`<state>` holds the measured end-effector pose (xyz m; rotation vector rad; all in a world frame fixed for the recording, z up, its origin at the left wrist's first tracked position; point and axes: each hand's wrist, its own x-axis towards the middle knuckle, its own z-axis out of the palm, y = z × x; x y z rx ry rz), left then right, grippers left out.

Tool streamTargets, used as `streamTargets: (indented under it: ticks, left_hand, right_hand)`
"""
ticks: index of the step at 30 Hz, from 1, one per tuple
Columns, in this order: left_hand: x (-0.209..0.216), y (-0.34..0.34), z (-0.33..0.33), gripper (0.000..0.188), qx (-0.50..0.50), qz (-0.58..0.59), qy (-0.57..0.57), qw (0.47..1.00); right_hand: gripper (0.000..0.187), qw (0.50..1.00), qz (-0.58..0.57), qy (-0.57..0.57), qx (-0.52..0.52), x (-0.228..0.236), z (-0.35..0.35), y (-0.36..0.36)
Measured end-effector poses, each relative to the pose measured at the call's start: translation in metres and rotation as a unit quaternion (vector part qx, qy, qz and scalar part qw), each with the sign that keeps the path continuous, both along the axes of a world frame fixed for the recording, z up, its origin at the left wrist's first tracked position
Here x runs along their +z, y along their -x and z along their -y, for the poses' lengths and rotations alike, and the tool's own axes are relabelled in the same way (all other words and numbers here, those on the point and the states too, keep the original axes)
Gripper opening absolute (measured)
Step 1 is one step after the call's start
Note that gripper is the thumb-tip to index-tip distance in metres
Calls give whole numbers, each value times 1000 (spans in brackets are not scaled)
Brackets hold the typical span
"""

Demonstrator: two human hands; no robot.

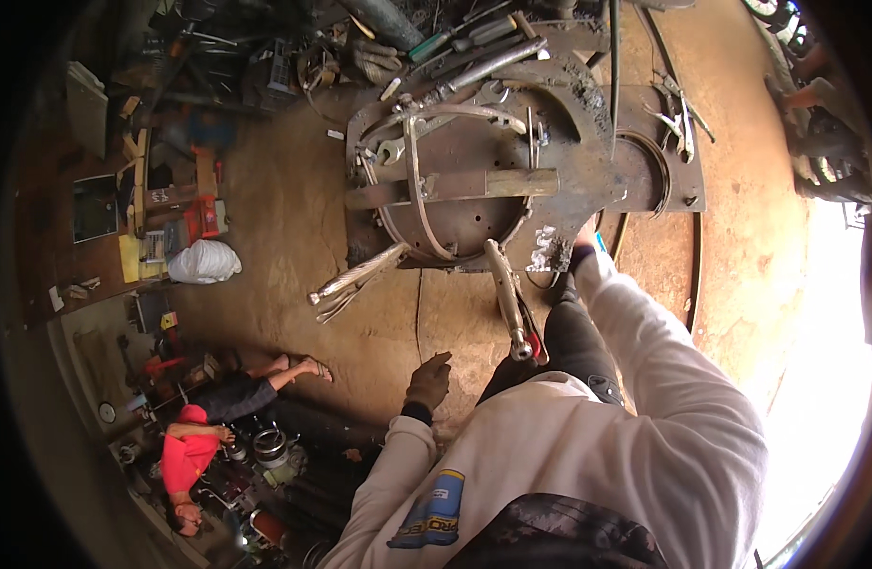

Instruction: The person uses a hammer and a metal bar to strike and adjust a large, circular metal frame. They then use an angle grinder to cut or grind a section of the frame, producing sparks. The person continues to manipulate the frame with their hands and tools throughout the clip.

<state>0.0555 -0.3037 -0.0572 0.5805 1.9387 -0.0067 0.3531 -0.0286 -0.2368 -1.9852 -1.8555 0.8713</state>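
Note:
My left hand, in a dark glove, hangs in front of the steel worktable with its fingers loosely stretched and nothing in them. My right hand is at the table's front edge; its fingers are mostly hidden, and a bit of blue shows beside the wrist. On the table lies a round frame of bent metal rod, with a flat metal bar across it. Locking pliers grip its front left, and a second pair of locking pliers juts toward me from the front edge.
Wrenches, a green-handled screwdriver and other tools crowd the table's far side. More locking pliers lie at the right. A cable runs down to the floor. A person in red is at the lower left among machine parts.

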Motion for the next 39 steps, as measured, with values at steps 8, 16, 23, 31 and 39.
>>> streamTargets:
  ticks: [8, 16, 23, 31, 39]
  left_hand:
    - [12, 51, 27, 42, 229, 8, -204, 952]
    - [202, 106, -36, 35, 294, -83, -497, 812]
    - [352, 87, -112, 51, 158, -42, -716, 679]
    - [377, 88, -245, 38, 121, 339, -723, 589]
    - [264, 119, -342, 24, 254, 682, -478, 492]
  right_hand:
    - [61, 990, -113, 66, -57, 67, 84, -111]
    - [36, 931, -258, -210, -151, 176, 0, -155]
    - [36, 880, -384, -251, 122, 407, -59, -42]
    - [44, 771, -130, -406, 473, 512, -84, 84]
    - [16, 830, -59, -360, 422, 472, -100, 112]
